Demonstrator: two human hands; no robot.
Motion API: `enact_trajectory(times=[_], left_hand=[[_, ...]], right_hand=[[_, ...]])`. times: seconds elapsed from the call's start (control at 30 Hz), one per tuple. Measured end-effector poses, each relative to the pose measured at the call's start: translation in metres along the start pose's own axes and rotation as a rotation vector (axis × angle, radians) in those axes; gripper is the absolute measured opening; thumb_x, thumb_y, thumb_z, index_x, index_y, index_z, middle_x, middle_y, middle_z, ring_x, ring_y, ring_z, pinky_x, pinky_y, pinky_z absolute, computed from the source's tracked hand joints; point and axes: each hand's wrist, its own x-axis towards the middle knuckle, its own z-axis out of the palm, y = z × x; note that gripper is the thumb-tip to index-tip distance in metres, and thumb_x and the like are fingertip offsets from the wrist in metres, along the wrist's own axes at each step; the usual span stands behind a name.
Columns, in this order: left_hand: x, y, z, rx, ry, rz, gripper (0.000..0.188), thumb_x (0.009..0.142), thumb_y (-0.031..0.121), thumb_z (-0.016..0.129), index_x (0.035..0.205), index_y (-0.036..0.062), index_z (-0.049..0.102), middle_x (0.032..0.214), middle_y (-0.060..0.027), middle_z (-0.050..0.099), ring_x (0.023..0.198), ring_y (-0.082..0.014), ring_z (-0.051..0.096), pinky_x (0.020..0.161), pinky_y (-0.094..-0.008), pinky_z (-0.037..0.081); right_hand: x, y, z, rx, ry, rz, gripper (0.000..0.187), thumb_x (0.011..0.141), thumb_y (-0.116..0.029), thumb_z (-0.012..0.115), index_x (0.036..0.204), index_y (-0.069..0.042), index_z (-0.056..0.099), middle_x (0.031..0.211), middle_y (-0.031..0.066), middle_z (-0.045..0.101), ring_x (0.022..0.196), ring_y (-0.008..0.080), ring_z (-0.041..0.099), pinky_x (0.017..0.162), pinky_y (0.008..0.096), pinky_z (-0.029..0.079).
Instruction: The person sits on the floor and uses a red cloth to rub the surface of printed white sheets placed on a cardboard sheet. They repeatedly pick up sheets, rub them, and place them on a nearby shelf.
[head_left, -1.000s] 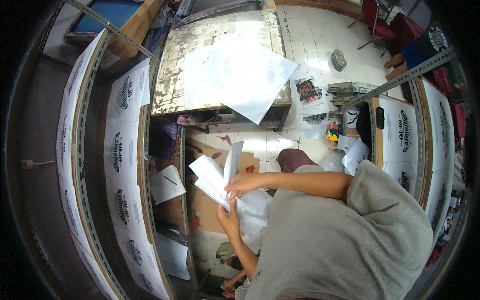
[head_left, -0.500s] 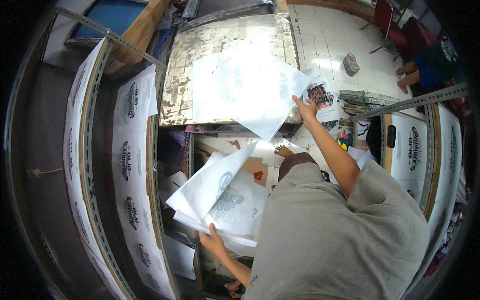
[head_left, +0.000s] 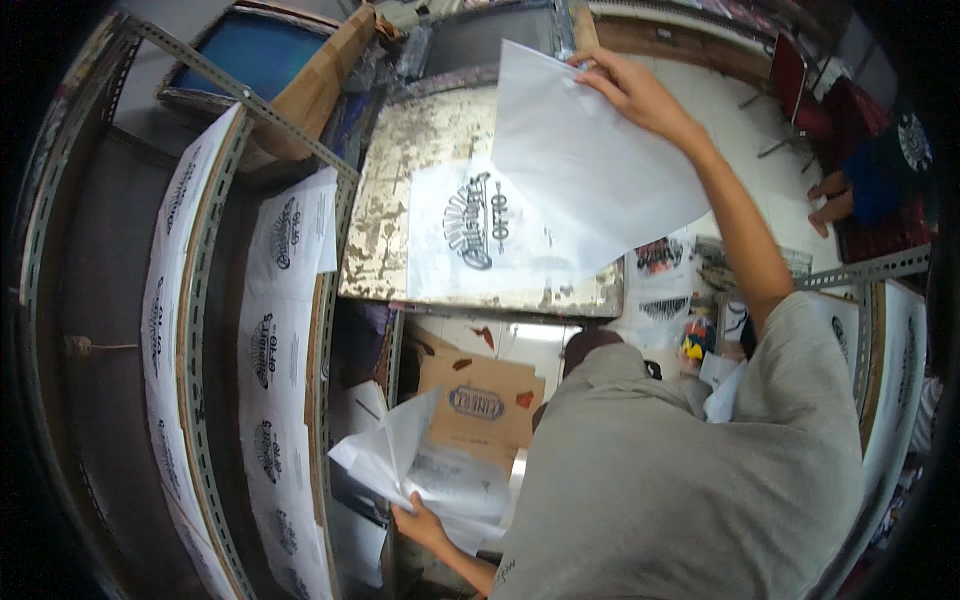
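Observation:
My right hand (head_left: 640,88), raised over the far right part of the worn table (head_left: 385,240), pinches the top edge of a thin white sheet (head_left: 600,160). The sheet hangs slanting down across the table. Partly beneath it, a white sheet with a black printed design (head_left: 460,220) lies flat on the table top. Low at the left, my left hand (head_left: 422,522) grips the edge of a loose bundle of thin white sheets (head_left: 445,480). Their dark print shows faintly, and one corner is folded up. My left thumb lies on top; the other fingers are hidden underneath.
Tilted boards covered with printed white sheets (head_left: 268,340) stand in a metal rack on my left; a similar rack (head_left: 885,370) is on my right. A brown cardboard box (head_left: 480,405) lies below the table. At the far right, a person (head_left: 865,180) is near a red chair (head_left: 790,85).
My right hand has risen from the table's right edge to its far side, lifting a white sheet. The printed sheet below now shows. My left hand with its bundle has dropped slightly.

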Motion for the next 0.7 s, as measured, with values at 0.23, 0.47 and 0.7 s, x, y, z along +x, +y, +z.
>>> enact_trajectory(times=[0.23,0.47,0.7], left_hand=[[-0.009,-0.012,0.013,0.015,0.117,0.019,0.042,0.088,0.020,0.075,0.117,-0.0081,0.065,0.108,-0.0286,0.069,0.102,-0.0453,0.065,0.091,-0.0466,0.051],[-0.016,-0.035,0.059,-0.063,0.196,0.181,0.049,0.088,0.021,0.076,0.122,-0.0104,0.060,0.111,-0.0319,0.066,0.102,-0.0460,0.064,0.095,-0.0491,0.049],[-0.040,0.015,0.024,0.034,0.212,0.181,0.035,0.085,0.014,0.076,0.108,-0.0100,0.066,0.104,-0.0303,0.067,0.095,-0.0439,0.062,0.092,-0.0496,0.049]], right_hand=[[0.173,-0.113,-0.123,-0.122,-0.315,-0.123,0.030,0.106,-0.029,0.056,0.123,-0.006,0.066,0.110,0.0062,0.072,0.105,0.0176,0.065,0.093,0.0356,0.051],[0.217,-0.225,-0.180,-0.215,-0.171,-0.070,0.053,0.102,-0.048,0.057,0.134,-0.006,0.063,0.133,0.0134,0.065,0.128,0.0259,0.057,0.111,0.0399,0.041],[0.251,-0.193,-0.167,-0.064,-0.101,-0.039,0.060,0.101,-0.048,0.058,0.142,-0.003,0.056,0.142,0.0151,0.059,0.135,0.0286,0.052,0.115,0.0412,0.037]])
